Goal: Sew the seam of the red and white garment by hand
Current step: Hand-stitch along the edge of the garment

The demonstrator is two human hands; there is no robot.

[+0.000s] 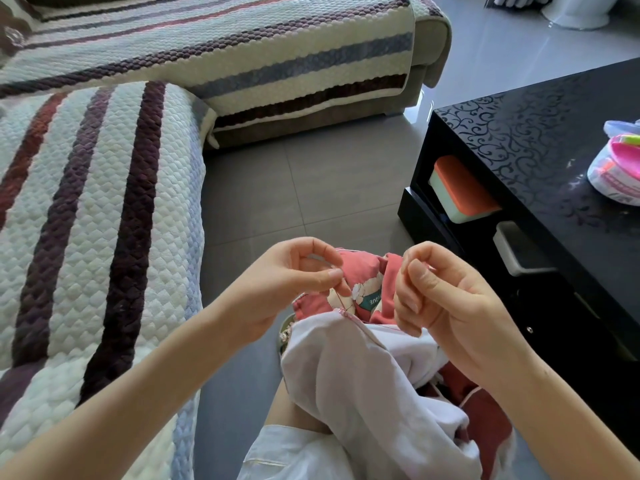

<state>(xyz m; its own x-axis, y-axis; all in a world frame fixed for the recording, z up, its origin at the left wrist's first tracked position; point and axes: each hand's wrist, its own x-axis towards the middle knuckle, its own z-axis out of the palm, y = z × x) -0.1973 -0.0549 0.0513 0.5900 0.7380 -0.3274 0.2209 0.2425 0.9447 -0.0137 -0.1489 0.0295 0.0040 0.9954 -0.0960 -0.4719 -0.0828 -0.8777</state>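
garment [363,375] on my lap, seam [346,311] facing up. left hand [294,282] pinches the thread [338,296] just above it; right hand [440,299] curled, can't tell on what. pull straight, even tension, no puckering.

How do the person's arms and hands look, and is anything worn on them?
Both forearms are bare, and no sleeve is in view. The left hand and the right hand carry no ring, watch or bracelet. The nails are short, with no coloured polish visible.
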